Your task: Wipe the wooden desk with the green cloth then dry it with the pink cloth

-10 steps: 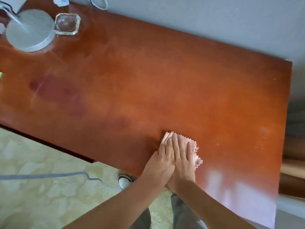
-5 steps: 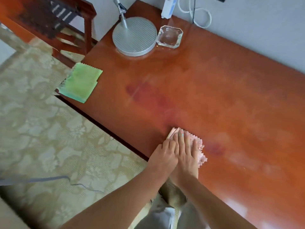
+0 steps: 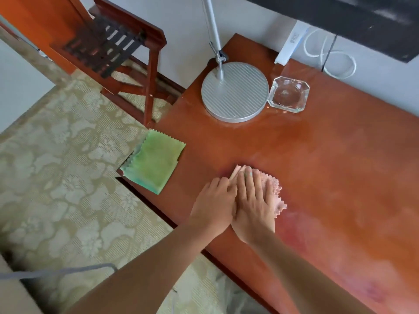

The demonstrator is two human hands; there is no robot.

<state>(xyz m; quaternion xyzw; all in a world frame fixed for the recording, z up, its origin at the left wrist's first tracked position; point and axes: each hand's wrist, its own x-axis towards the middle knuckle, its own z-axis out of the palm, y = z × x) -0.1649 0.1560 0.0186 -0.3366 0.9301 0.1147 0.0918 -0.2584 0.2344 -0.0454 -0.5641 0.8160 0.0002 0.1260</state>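
The pink cloth [image 3: 275, 191] lies flat on the wooden desk [image 3: 328, 168], near its front edge. My right hand [image 3: 254, 205] presses down on it with fingers spread flat. Beside it, my left hand [image 3: 214, 205] rests with its fingers on the cloth's left edge, touching the right hand. The green cloth [image 3: 154, 160] lies folded at the desk's left front corner, partly overhanging the edge, apart from both hands. Damp darker streaks show on the wood to the right of the pink cloth.
A round grey lamp base [image 3: 234, 91] with its pole stands at the desk's back left. A glass ashtray [image 3: 288, 95] sits right of it. A white device and cable [image 3: 328, 53] lie against the wall. A wooden folding rack [image 3: 113, 48] stands left of the desk on the carpet.
Both hands have slid the pink cloth leftward along the desk's front, from the right part toward the left end. The green cloth and lamp base have come into view.
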